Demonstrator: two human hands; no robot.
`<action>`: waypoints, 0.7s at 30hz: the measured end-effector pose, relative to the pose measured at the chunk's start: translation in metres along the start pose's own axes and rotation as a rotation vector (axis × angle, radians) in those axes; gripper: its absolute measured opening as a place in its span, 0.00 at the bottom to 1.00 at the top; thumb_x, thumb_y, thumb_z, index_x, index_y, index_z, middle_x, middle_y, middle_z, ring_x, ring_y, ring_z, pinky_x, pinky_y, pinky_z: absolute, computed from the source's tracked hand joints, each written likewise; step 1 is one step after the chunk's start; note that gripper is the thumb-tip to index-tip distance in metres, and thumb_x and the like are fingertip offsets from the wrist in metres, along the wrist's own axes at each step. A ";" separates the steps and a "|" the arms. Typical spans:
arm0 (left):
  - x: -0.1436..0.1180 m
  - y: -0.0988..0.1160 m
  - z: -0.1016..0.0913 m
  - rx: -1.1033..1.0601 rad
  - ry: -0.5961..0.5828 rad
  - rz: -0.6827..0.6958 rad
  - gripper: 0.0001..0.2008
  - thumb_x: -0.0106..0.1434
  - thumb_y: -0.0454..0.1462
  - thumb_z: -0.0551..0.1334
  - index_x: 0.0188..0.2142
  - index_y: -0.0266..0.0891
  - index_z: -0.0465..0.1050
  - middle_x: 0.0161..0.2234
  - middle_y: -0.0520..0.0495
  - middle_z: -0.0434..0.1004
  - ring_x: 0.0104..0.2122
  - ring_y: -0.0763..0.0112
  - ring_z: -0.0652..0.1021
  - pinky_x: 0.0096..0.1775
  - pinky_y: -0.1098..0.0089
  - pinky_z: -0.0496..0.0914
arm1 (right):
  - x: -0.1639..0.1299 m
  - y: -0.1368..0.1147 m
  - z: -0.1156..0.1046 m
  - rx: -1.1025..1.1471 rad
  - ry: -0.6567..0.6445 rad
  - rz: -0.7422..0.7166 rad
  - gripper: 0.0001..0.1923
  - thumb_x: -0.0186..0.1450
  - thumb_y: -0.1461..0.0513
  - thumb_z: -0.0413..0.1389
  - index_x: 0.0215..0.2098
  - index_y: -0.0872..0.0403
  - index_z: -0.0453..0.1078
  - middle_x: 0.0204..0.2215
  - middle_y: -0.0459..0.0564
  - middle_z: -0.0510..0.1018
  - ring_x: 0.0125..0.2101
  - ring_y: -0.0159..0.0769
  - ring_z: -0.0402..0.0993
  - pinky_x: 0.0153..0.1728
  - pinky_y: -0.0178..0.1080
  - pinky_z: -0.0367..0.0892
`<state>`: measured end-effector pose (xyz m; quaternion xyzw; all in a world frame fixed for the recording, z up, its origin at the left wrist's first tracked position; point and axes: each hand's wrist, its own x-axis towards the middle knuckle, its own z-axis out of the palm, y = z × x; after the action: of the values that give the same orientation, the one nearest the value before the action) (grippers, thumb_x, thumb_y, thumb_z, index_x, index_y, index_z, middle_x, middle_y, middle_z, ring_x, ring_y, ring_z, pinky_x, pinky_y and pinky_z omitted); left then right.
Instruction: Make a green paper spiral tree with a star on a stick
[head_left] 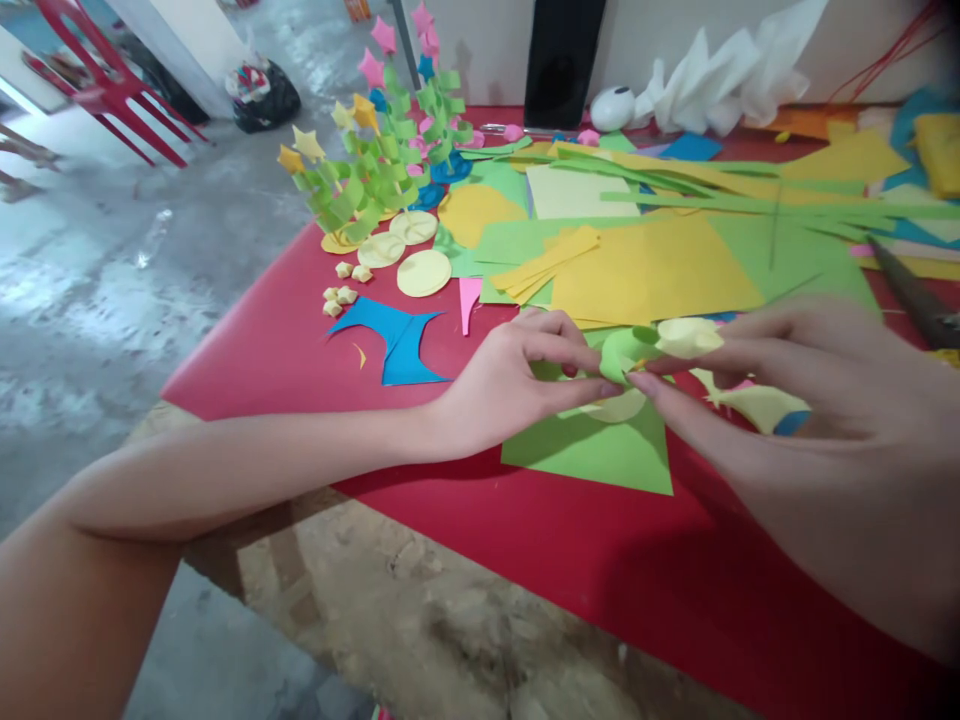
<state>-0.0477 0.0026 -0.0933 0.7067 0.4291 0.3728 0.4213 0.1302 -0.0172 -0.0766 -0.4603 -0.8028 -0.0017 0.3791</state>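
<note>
My left hand [517, 375] pinches a curled green paper strip [622, 352] between thumb and fingers. From the right, my right hand [795, 400] is closed with thumb and index finger at the same green curl. A pale yellow paper star [688, 338] sits at the curl's right side, against my right fingers. Beneath the hands lie a green paper sheet [600, 460] and a pale yellow disc [619, 407], partly covered. Pale yellow paper scraps [757, 405] are under my right hand.
Finished paper-star stalks [375, 170] stand at the table's back left. Near them are pale discs [424, 273], small folded stars [341, 298] and a blue offcut [397, 340]. Yellow sheets [652, 265] and green strips [750, 200] lie behind. A dark pointed tool [915, 295] is at right.
</note>
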 end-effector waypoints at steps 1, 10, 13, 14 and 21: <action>0.000 0.000 0.000 -0.005 0.000 0.003 0.01 0.53 0.32 0.66 0.25 0.37 0.76 0.24 0.51 0.66 0.30 0.73 0.69 0.34 0.69 0.63 | 0.000 -0.002 0.000 -0.007 -0.005 0.013 0.03 0.59 0.61 0.57 0.29 0.53 0.70 0.25 0.47 0.73 0.26 0.34 0.69 0.26 0.37 0.62; -0.001 -0.003 0.001 0.022 0.008 0.052 0.03 0.53 0.32 0.66 0.24 0.38 0.75 0.24 0.53 0.67 0.29 0.75 0.69 0.34 0.71 0.63 | -0.001 -0.002 0.003 -0.018 0.015 -0.011 0.03 0.57 0.63 0.59 0.30 0.52 0.69 0.25 0.44 0.71 0.24 0.30 0.66 0.26 0.35 0.64; -0.001 -0.003 0.001 0.045 0.000 0.056 0.03 0.53 0.32 0.65 0.24 0.37 0.75 0.25 0.52 0.67 0.30 0.75 0.69 0.33 0.72 0.63 | -0.002 -0.001 0.005 -0.022 0.011 -0.006 0.03 0.57 0.63 0.58 0.30 0.51 0.69 0.26 0.45 0.71 0.24 0.31 0.66 0.24 0.35 0.62; -0.001 -0.003 0.000 0.046 -0.001 0.056 0.03 0.53 0.32 0.65 0.24 0.37 0.75 0.25 0.52 0.67 0.30 0.75 0.69 0.33 0.72 0.63 | -0.002 0.000 0.005 -0.032 0.010 -0.008 0.03 0.57 0.64 0.58 0.30 0.51 0.69 0.26 0.45 0.72 0.24 0.31 0.66 0.23 0.35 0.62; 0.000 -0.004 0.002 0.037 0.018 0.049 0.03 0.52 0.32 0.66 0.23 0.37 0.75 0.25 0.51 0.69 0.29 0.74 0.70 0.33 0.72 0.64 | 0.001 0.003 0.005 -0.052 0.019 -0.047 0.05 0.55 0.61 0.60 0.29 0.54 0.71 0.24 0.46 0.71 0.22 0.31 0.66 0.21 0.36 0.61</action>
<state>-0.0476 0.0032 -0.0978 0.7213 0.4220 0.3815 0.3952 0.1293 -0.0130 -0.0806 -0.4509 -0.8094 -0.0359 0.3744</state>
